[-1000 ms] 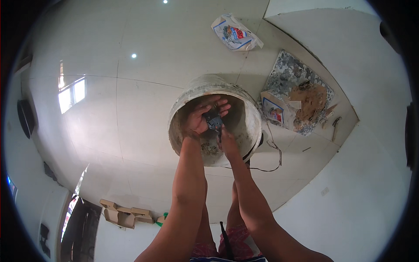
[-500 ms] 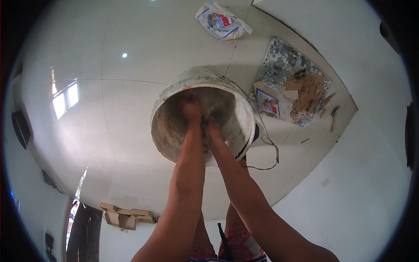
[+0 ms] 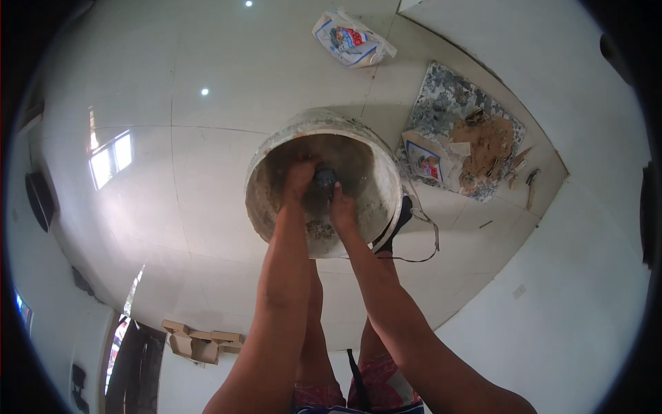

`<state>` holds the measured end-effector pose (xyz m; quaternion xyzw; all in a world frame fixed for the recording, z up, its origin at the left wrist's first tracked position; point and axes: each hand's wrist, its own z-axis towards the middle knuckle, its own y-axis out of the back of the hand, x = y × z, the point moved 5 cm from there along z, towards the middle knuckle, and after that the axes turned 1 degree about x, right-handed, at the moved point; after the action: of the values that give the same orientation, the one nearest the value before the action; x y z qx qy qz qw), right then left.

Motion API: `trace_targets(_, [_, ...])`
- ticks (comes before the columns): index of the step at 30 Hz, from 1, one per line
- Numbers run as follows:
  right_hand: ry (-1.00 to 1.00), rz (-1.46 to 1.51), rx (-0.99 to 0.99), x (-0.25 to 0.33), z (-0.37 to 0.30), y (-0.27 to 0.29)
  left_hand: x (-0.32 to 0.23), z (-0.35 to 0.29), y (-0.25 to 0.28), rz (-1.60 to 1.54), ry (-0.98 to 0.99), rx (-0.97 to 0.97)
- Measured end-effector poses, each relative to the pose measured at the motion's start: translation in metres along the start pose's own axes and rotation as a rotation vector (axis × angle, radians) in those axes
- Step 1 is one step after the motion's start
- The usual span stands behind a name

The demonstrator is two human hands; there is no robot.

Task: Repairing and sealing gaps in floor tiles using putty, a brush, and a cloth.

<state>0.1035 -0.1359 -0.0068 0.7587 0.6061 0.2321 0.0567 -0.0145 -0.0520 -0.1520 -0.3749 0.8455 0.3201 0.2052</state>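
Note:
Both of my hands reach inside a large white bucket (image 3: 392,176) crusted with grey residue. Between them is a small dark, rounded object (image 3: 325,181) whose kind I cannot make out. My left hand (image 3: 299,178) is closed against its left side, with the fingertips in shadow. From the lower right, my right hand (image 3: 343,208) grips it, one digit pointing up along its edge. Wet grey matter with gritty bits (image 3: 321,229) coats the bucket's inside below the hands.
Right of the bucket lies a mottled grey board (image 3: 438,90) with brown debris (image 3: 486,148) and a torn paper bag (image 3: 424,162). Another crumpled bag (image 3: 352,38) lies at the back. A thin cord (image 3: 436,238) loops near my foot (image 3: 396,224). Opened cardboard (image 3: 200,345) sits lower left.
My hands have moved apart inside the bucket, and the dark object now shows between them. The right hand has shifted slightly down and right. The whole view has shifted a little.

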Motion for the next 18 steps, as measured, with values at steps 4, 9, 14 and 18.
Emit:
trace_targets(4, [0.168,0.029,0.1,0.057,-0.046,-0.049,0.05,0.057,0.077,-0.17,-0.281,-0.015])
trace_targets(9, [0.178,0.03,0.013,-0.005,0.004,0.037,-0.09,-0.037,-0.022,-1.246,0.735,0.233])
trace_targets(14, [0.016,0.219,0.148,0.012,-0.018,-0.002,-0.132,-0.061,0.04,-1.501,0.341,0.45])
trace_targets(18, [-0.123,0.162,0.207,0.004,-0.029,-0.004,-0.132,-0.083,0.046,-1.568,0.262,0.43])
